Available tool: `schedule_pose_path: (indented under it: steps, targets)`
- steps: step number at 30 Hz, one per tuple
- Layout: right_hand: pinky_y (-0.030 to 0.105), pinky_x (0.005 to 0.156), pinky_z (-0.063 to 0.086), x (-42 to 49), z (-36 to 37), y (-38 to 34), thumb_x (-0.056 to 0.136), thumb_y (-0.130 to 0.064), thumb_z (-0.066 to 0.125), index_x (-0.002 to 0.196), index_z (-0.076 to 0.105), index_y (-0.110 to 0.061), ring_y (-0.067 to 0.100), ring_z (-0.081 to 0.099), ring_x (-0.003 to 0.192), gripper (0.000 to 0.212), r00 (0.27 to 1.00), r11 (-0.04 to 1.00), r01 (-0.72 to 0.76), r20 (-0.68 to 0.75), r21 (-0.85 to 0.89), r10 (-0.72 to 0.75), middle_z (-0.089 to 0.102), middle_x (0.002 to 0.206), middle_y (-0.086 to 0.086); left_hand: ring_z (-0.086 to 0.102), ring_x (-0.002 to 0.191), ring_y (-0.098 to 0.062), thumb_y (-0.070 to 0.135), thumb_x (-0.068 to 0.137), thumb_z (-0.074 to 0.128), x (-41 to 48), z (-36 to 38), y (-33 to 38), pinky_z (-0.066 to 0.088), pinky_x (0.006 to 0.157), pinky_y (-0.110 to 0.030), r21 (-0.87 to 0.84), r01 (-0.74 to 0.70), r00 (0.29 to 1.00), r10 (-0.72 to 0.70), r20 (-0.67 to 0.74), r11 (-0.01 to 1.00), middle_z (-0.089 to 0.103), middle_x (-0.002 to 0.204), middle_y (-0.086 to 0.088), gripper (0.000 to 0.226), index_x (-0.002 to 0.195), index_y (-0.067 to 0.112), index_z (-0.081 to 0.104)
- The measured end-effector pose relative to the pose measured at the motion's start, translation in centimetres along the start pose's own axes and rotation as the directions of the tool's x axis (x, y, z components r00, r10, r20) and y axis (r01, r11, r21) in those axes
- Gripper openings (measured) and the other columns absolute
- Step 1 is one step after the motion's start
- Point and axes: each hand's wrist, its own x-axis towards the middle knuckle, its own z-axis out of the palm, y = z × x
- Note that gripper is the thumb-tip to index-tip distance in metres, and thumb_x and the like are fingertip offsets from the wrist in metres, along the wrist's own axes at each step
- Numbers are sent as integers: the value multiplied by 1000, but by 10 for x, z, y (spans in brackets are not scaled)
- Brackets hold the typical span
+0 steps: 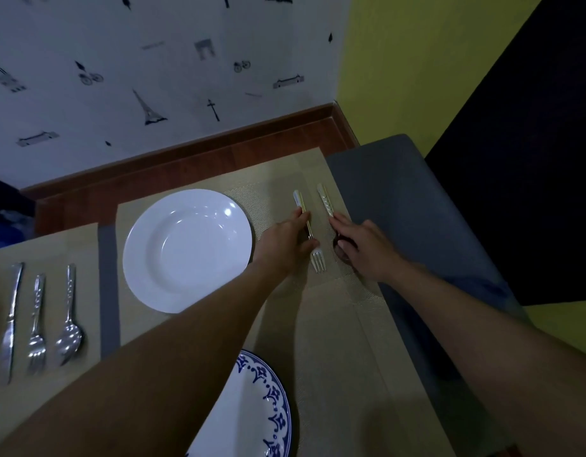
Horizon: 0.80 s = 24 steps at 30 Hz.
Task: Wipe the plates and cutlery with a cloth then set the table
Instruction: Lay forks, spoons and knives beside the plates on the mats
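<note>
A person's left grip (286, 240) closes on a fork (319, 263), thumb at its neck and fingers along the handle, while it lies flat on a beige placemat (334, 324) just to the right of a white plate (186, 250), tines toward the person. The right grip (364, 249) lies over the bowl of a spoon (325, 197) just beside the fork and parallel to it; whether it pinches the spoon or only presses it cannot be told. On a second placemat (54, 245) to the left, a knife (11, 318), a second fork (36, 324) and a second spoon (69, 321) lie side by side. A blue-patterned plate (271, 407) sits nearer the person, partly under the left forearm. The grey tabletop (400, 209) shows to the right.
</note>
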Motion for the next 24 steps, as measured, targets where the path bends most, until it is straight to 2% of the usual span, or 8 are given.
schedule_pose_path:
  steps: [11,15,18,20,24]
  targets:
    - [25,108,29,-6,2,0,107,-13,48,160,29,-24,22,40,127,58,999,999,-5,-34,31,6,24,168,-8,61,123,-27,42,97,60,0,8,-2,52,101,-41,30,-14,999,15,-41,999,31,162,2,68,155,20,32]
    - [35,117,29,-1,1,-1,108,-14,46,160,31,-22,30,39,137,55,1000,1000,14,-8,-1,-14,24,169,-5,55,130,-30,43,98,56,1,5,-2,48,105,-43,27,-27,1000,26,18,999,22,165,-1,70,156,19,26]
    - [39,118,29,0,-1,-4,110,-17,41,159,33,-23,36,36,139,50,1000,999,-29,4,-37,29,21,170,0,38,144,-33,43,99,55,3,-3,-4,38,115,-43,-12,-28,996,29,84,1000,11,167,-5,73,158,20,20]
    - [46,118,31,-2,-2,-10,111,-23,38,159,33,-25,37,36,140,49,999,998,-45,-19,-54,44,22,170,3,28,149,-33,42,99,55,0,-10,-3,30,119,-43,-49,-16,994,21,108,999,7,168,-6,73,159,21,18]
    - [59,115,30,-11,-12,-34,110,-32,35,160,30,-30,34,34,142,51,994,993,-97,-52,-60,94,20,170,0,40,143,-33,42,104,45,-20,-29,2,35,115,-42,-21,-26,999,27,46,999,19,166,-5,62,158,21,23]
